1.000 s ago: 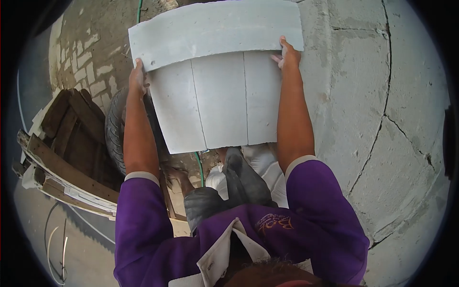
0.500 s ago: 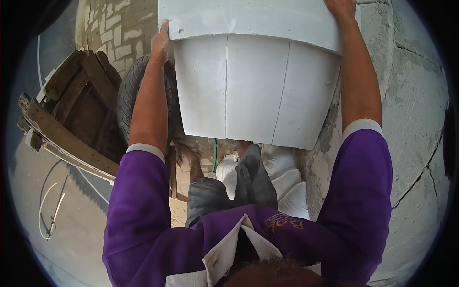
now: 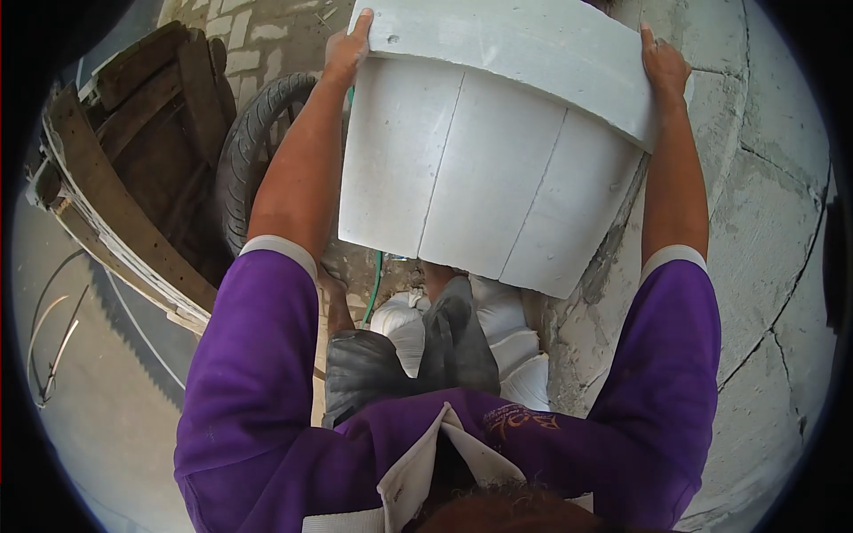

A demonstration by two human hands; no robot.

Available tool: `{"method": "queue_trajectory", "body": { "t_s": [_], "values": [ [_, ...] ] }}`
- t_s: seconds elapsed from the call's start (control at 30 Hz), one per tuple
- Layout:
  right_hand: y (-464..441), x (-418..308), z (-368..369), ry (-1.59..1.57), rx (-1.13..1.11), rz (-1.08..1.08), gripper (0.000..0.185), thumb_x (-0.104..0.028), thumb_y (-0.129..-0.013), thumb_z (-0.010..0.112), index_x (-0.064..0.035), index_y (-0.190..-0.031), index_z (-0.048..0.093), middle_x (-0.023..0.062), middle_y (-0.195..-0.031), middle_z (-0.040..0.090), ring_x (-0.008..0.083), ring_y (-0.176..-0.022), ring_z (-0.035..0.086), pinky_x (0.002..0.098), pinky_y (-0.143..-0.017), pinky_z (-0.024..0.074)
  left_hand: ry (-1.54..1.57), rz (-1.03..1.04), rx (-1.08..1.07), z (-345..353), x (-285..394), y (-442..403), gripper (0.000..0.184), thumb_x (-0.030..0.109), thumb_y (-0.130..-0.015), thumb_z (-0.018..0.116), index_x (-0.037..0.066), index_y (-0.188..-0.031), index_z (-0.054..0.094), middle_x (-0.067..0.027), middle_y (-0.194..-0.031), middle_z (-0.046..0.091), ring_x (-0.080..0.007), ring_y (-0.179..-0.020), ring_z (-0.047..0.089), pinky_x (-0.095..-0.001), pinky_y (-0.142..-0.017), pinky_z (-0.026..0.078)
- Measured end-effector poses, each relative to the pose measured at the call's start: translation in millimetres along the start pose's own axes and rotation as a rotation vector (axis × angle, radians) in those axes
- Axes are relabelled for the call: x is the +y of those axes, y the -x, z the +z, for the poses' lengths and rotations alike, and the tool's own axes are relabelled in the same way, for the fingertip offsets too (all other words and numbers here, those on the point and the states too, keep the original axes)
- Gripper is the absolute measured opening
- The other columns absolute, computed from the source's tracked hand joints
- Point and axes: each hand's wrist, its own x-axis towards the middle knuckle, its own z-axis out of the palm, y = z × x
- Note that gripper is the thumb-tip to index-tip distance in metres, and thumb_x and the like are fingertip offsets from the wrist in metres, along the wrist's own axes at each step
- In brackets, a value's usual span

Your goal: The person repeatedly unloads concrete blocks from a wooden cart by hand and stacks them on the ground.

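Note:
A long pale block [image 3: 515, 53], probably lightweight concrete, lies across the top of the view. My left hand [image 3: 349, 46] is closed on its left end, the thumb along the edge. At the opposite end, my right hand [image 3: 665, 64] grips the block with the fingers partly hidden. Right under it, closer to me, is a row of three similar pale blocks [image 3: 489, 178] with thin seams between them. Whether the held block rests on that row or hangs just above it, I cannot tell.
A wooden cart [image 3: 133, 178] with a rubber-tyred wheel [image 3: 258, 151] stands on the left. White sacks [image 3: 506, 342] lie by my feet, near a green hose [image 3: 374, 286]. Cracked concrete [image 3: 755, 266] runs along the right side, and paving bricks [image 3: 258, 35] show at upper left.
The view has shifted and tilted, so the blocks appear turned clockwise. My right hand now shows more fully at the block's right end. Both hands keep their hold.

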Motion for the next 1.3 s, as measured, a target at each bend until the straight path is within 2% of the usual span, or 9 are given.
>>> {"method": "queue_trajectory", "body": {
  "t_s": [0.07,0.17,0.2,0.27,0.47,0.67,0.8,1.0,1.3],
  "values": [
    [1,-4,0,0.026,-0.017,0.012,0.078,-0.068,-0.093,0.027,-0.0048,-0.119,0.066,0.0230,-0.114,0.066,0.0391,-0.113,0.060,0.0542,-0.101,0.0381,-0.119,-0.050,-0.047,-9,19,14,0.088,0.062,-0.088,0.056,-0.010,-0.136,0.044,-0.0308,-0.131,0.053,-0.0368,-0.128,0.049,-0.0404,-0.106,0.036],
    [55,-26,0,-0.176,0.181,0.141,0.083,-0.066,-0.092,0.040,-0.0017,-0.144,0.040,0.0229,-0.152,0.031,0.0345,-0.143,0.024,0.0574,-0.111,0.0232,-0.286,-0.101,-0.010,2,-13,-12,0.094,0.076,-0.087,0.039,-0.004,-0.135,0.051,-0.0251,-0.138,0.051,-0.0386,-0.134,0.041,-0.0381,-0.113,0.028],
    [84,-38,-1,-0.315,0.315,0.164,0.084,-0.064,-0.092,0.044,0.0035,-0.142,0.039,0.0251,-0.148,0.034,0.0362,-0.141,0.027,0.0569,-0.110,0.0258,-0.046,-0.054,-0.032,-21,25,37,0.093,0.072,-0.081,0.056,-0.009,-0.129,0.054,-0.0276,-0.128,0.057,-0.0374,-0.120,0.055,-0.0426,-0.102,0.041],
    [167,-80,-31,-0.481,0.382,0.209,0.082,-0.060,-0.093,0.048,0.0083,-0.137,0.041,0.0281,-0.140,0.039,0.0424,-0.132,0.037,0.0568,-0.106,0.0318,0.027,-0.148,0.162,-12,6,54,0.112,0.072,-0.083,0.053,-0.005,-0.151,0.009,-0.0323,-0.147,0.035,-0.0434,-0.136,0.036,-0.0438,-0.112,0.032],
    [480,-189,-28,-0.866,-0.238,0.260,0.068,-0.049,-0.099,0.046,0.0081,-0.135,0.043,0.0309,-0.134,0.048,0.0421,-0.122,0.049,0.0442,-0.101,0.0410,-0.129,-0.047,-0.043,-36,-72,254,0.101,0.059,-0.084,0.061,-0.004,-0.149,0.017,-0.0285,-0.150,0.030,-0.0412,-0.138,0.034,-0.0405,-0.114,0.030],
    [618,-275,-90,-0.967,-0.613,-0.143,0.047,-0.037,-0.095,0.057,0.0060,-0.115,0.061,0.0239,-0.117,0.063,0.0384,-0.111,0.059,0.0426,-0.097,0.0442,-0.267,-0.090,-0.583,-154,-196,474,0.071,0.051,-0.085,0.065,0.000,-0.133,0.051,-0.0244,-0.114,0.064,-0.0379,-0.102,0.064,-0.0449,-0.090,0.049],
    [560,-378,-198,-1.143,-0.645,-0.378,0.029,-0.022,-0.091,0.065,0.0029,-0.107,0.064,0.0187,-0.105,0.067,0.0353,-0.099,0.064,0.0412,-0.089,0.0489,-0.171,-0.353,-0.347,-293,-174,543,0.052,0.041,-0.086,0.069,0.001,-0.118,0.063,-0.0198,-0.098,0.070,-0.0286,-0.090,0.068,-0.0353,-0.080,0.052],
    [517,-621,-300,-1.077,0.092,-1.183,0.019,-0.015,-0.086,0.069,-0.0017,-0.099,0.064,0.0160,-0.101,0.066,0.0335,-0.102,0.061,0.0421,-0.090,0.0452,0.126,-0.357,0.394,-469,-268,545,0.047,0.028,-0.089,0.070,-0.004,-0.122,0.059,-0.0138,-0.098,0.070,-0.0151,-0.089,0.066,-0.0278,-0.079,0.051],
    [580,-733,-264,-0.024,0.440,-1.156,0.031,-0.037,-0.094,0.053,-0.0094,-0.091,0.068,0.0041,-0.105,0.067,0.0256,-0.117,0.054,0.0569,-0.104,0.0295,0.266,-0.027,0.724,-757,-215,577,0.043,0.023,-0.093,0.068,-0.005,-0.124,0.057,-0.0098,-0.108,0.066,-0.0138,-0.099,0.062,-0.0253,-0.090,0.047]
  ]
}}
